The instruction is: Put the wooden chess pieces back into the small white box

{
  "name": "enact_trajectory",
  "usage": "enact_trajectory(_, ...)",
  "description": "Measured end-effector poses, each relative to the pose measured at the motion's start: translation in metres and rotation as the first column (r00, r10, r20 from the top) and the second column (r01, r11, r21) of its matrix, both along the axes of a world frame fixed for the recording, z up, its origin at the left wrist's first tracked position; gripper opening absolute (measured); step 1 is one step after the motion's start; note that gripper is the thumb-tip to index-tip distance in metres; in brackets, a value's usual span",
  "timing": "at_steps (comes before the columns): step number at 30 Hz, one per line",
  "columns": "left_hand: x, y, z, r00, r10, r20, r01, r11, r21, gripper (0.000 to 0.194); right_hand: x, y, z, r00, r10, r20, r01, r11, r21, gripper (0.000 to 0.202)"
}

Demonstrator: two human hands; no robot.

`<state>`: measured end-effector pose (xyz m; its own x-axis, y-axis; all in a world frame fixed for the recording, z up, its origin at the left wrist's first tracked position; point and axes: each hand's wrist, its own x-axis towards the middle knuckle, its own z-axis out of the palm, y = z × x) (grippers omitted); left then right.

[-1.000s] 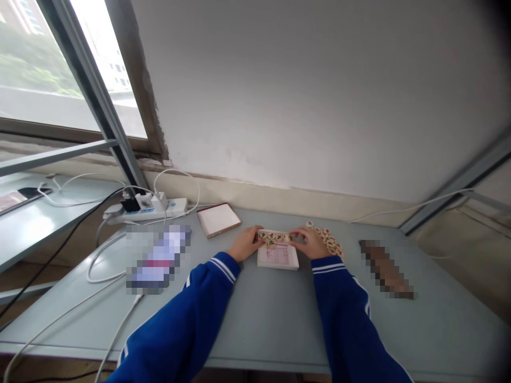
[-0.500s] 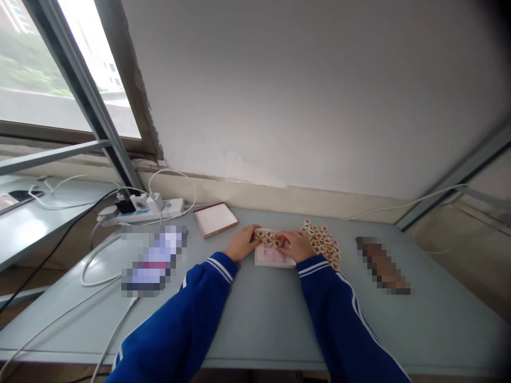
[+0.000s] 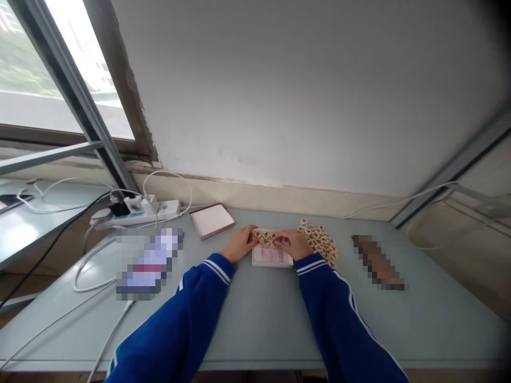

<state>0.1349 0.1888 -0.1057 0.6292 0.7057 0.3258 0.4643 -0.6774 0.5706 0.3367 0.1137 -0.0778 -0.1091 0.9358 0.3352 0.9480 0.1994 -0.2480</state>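
Note:
A shallow white box [image 3: 271, 263] lies on the desk between my hands, with several round wooden pieces [image 3: 264, 235] bearing dark characters along its far side. My left hand [image 3: 239, 243] rests at the box's left edge, its fingers curled around the corner. The fingertips of my right hand [image 3: 294, 244] are pinched at the right end of the rows of pieces; whatever lies between them is too small to make out. Beside my right hand spreads a loose heap of round pieces [image 3: 321, 242], many with red characters.
A box lid [image 3: 212, 221] lies at the back left. Further left are a power strip [image 3: 138, 213] with white cables and a blurred phone [image 3: 151, 263]. Another blurred dark object [image 3: 378, 263] lies to the right. Behind the desk [image 3: 263, 319] stands a wall.
The view has shifted slightly, so most things appear a little further left. Both hands keep nearly the same places at the box.

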Motion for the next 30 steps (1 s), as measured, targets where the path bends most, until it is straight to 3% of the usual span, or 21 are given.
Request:
enact_trajectory(5,0.000,-0.001,0.002,1.000,-0.007,0.005,0.007,1.000,-0.002,0.034,0.025,0.002,-0.012,0.961,-0.263,0.086,0.249,0.958,0.145,0.019)
enact_trajectory(9,0.000,-0.001,0.003,1.000,-0.011,0.003,0.011,1.000,0.000,0.032,0.044,0.003,-0.031,0.923,-0.338,0.184,0.323,0.941,0.104,0.029)
enact_trajectory(14,-0.001,-0.001,0.001,1.000,-0.004,0.001,0.004,1.000,0.000,0.033,0.049,0.006,-0.036,0.959,-0.245,0.143,0.241,0.969,0.045,0.033)
enact_trajectory(25,0.000,0.000,0.001,1.000,-0.004,-0.005,0.004,1.000,-0.001,0.034,0.039,0.001,-0.010,0.968,-0.248,0.047,0.242,0.965,0.101,0.024)
enact_trajectory(27,-0.001,0.000,0.001,1.000,0.002,-0.001,-0.002,1.000,0.003,0.034,0.036,0.000,-0.003,0.984,-0.170,-0.050,0.173,0.982,0.080,0.025)
enact_trajectory(30,-0.001,-0.001,0.001,1.000,-0.002,0.012,0.002,1.000,0.001,0.033,0.032,-0.002,0.005,0.980,0.040,-0.194,-0.041,0.999,-0.005,0.025)
